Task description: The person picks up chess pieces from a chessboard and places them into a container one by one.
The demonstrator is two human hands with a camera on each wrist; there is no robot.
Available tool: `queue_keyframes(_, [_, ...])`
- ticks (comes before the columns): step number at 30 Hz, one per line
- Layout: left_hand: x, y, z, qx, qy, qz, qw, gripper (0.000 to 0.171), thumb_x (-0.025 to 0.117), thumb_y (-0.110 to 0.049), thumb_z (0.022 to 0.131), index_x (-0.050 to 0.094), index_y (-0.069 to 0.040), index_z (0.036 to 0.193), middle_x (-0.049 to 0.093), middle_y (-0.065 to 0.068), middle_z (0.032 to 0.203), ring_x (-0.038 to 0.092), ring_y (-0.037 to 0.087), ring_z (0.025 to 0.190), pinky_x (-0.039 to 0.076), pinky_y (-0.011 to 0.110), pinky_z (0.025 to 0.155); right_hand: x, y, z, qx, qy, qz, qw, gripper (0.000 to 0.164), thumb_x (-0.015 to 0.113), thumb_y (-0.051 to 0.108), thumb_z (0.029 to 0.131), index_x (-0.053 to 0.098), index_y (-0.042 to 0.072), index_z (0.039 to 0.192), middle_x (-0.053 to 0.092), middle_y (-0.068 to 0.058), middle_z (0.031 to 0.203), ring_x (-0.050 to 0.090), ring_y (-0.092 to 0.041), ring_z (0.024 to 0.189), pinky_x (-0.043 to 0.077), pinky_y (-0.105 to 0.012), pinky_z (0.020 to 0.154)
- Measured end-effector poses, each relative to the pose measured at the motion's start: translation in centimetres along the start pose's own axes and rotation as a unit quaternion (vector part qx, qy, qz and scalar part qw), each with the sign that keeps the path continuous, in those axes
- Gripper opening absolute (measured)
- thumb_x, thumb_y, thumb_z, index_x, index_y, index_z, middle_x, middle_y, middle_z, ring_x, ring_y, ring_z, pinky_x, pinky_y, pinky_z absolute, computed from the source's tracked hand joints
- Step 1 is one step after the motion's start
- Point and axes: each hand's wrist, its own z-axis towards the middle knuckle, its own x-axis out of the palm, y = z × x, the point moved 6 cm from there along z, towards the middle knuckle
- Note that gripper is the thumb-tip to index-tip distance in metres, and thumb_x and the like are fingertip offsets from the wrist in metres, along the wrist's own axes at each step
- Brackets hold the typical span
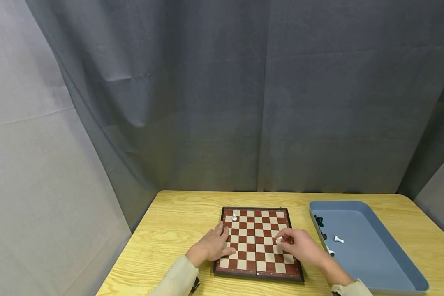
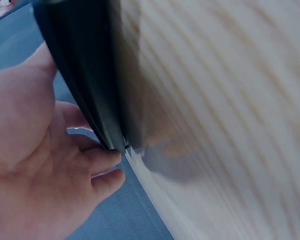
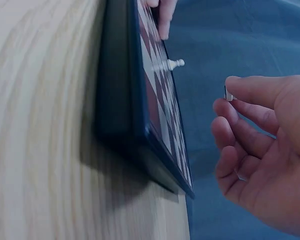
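A brown-and-cream chessboard [image 1: 250, 246] with a dark rim lies on the wooden table. One white pawn [image 1: 234, 218] stands upright near its far left corner; the right wrist view shows the same pawn [image 3: 176, 64] side-on. My left hand [image 1: 211, 246] rests at the board's left edge with fingers extended, and in the left wrist view its fingertips [image 2: 110, 182] touch the dark rim. Over the right half of the board, my right hand [image 1: 299, 246] pinches a white chess piece [image 1: 279, 240] between thumb and fingers, raised off the squares. Fingers cover most of that piece [image 3: 228, 94], so its kind is unclear.
Right of the board stands a blue-grey tray [image 1: 373, 242] with raised walls. Inside lie a white chess piece [image 1: 338, 239], another white piece [image 1: 330, 251] by the left wall, and several black pieces [image 1: 320, 221]. A grey curtain [image 1: 214, 102] hangs behind the table.
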Motion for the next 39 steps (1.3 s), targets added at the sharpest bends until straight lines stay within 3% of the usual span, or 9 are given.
queue_keyframes(13, [-0.1,-0.2,-0.3,0.001,-0.001,-0.005,1.0000,0.081,0.039,-0.060,0.093,0.027,-0.002,0.149,0.015,0.020,0.154,0.012,0.027,0.143,0.022,0.044,0.112,-3.7,-1.9,-1.4,0.024,-0.040,-0.020,0.999,0.015,0.065,0.020,0.091,0.068,0.008,0.101,0.061,0.004,0.086,0.056,-0.014,0.079,0.047,-0.028,0.060])
queue_keyframes(26, [-0.3,-0.1,-0.1,0.003,0.001,-0.003,1.0000,0.080,0.039,-0.059,0.094,0.027,-0.002,0.149,0.016,0.020,0.154,0.012,0.027,0.143,0.023,0.045,0.112,-7.2,-3.6,-2.5,0.049,-0.057,0.008,0.997,0.017,0.063,0.018,0.093,0.064,0.004,0.102,0.061,-0.007,0.089,0.055,-0.017,0.078,0.047,-0.029,0.060])
queue_keyframes(39, [-0.2,-0.1,-0.1,-0.002,-0.001,0.002,1.0000,0.081,0.039,-0.060,0.093,0.027,-0.003,0.149,0.015,0.020,0.154,0.014,0.027,0.142,0.023,0.044,0.112,-10.3,-6.7,-4.1,0.084,-0.067,-0.029,0.994,0.025,0.064,0.020,0.092,0.062,-0.003,0.104,0.062,-0.007,0.092,0.058,-0.020,0.079,0.049,-0.030,0.059])
